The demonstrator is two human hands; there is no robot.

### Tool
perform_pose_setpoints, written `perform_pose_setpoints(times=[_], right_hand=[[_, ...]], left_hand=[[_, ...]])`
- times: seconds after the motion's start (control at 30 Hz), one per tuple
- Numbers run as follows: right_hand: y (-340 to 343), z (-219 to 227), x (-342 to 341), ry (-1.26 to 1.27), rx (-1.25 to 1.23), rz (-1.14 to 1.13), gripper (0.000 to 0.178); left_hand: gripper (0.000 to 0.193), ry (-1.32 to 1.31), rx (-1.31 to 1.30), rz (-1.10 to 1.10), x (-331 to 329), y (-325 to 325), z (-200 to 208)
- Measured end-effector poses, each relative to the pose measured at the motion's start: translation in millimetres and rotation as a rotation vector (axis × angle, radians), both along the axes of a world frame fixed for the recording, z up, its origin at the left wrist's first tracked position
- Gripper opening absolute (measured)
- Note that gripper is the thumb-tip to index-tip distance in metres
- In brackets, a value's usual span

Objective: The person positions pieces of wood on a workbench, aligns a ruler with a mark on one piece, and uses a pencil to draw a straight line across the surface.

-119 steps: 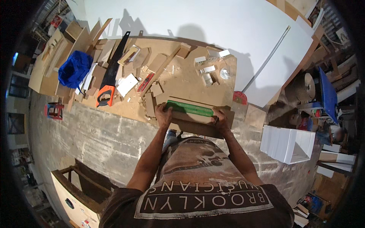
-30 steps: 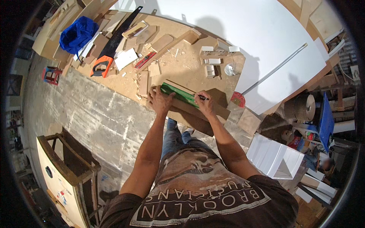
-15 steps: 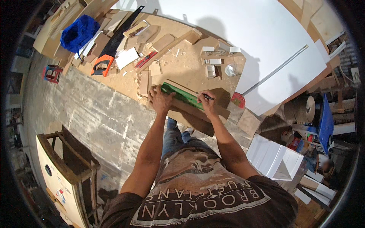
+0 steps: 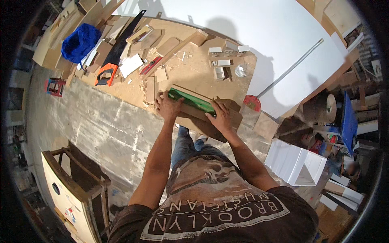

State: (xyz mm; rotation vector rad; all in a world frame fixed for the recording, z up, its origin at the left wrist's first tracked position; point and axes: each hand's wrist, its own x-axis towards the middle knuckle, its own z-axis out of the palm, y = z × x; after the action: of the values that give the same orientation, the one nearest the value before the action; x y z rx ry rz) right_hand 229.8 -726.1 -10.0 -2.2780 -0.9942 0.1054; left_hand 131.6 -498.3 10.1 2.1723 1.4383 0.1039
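Observation:
A flat green strip point(image 4: 193, 101) lies lengthwise along a narrow wooden board point(image 4: 194, 112) at the near edge of the workbench. My left hand point(image 4: 168, 107) grips the left end, its thumb on the green strip and its fingers over the board's end. At the other end my right hand point(image 4: 221, 117) clasps the strip from above, fingers on the far side and thumb on the near side. The dark pen seen before cannot be made out now; the right hand may hide it.
On the workbench point(image 4: 190, 81) lie an orange-handled handsaw point(image 4: 107, 74), a red cutter point(image 4: 151, 65), wood offcuts, shavings and small white-and-wood blocks point(image 4: 221, 62). A clear round container point(image 4: 240, 71) stands near a large white panel point(image 4: 283, 48). A red disc point(image 4: 252, 103) sits beside the panel's edge.
My right hand has gone from holding a dark pen over the green strip to clasping the strip's right end. The left hand keeps its hold. The view has shifted slightly.

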Motion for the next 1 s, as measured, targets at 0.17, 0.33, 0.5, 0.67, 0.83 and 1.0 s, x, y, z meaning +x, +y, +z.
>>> perform_pose_setpoints(times=[0.17, 0.33, 0.5, 0.67, 0.83, 1.0], right_hand=[[-3.1, -0.3, -13.1, -0.111, -0.038, 0.042, 0.050], [-17.3, 22.5, -57.2, -0.046, -0.180, 0.001, 0.053], [-22.1, 19.4, -131.7, 0.099, -0.014, -0.143, 0.058], [29.2, 17.9, -200.0, 0.245, -0.170, -0.464, 0.061], [96.5, 18.9, -230.5, 0.184, -0.040, -0.741, 0.065], [133.6, 8.4, -246.3, 0.102, 0.028, -0.889, 0.062]], left_hand=[[0.083, -0.010, 0.050, -0.089, -6.4, 9.0, -11.6], [0.067, -0.266, 0.195, -0.289, -22.4, 21.8, -23.7], [0.052, -0.362, 0.217, -0.865, -1.6, 40.4, -8.1], [0.057, -0.209, 0.074, -1.204, 30.0, 42.6, -7.6], [0.055, -0.284, 0.078, -1.285, 50.0, 50.6, -36.3], [0.051, -0.413, 0.043, -1.308, 49.5, 53.8, -42.1]])
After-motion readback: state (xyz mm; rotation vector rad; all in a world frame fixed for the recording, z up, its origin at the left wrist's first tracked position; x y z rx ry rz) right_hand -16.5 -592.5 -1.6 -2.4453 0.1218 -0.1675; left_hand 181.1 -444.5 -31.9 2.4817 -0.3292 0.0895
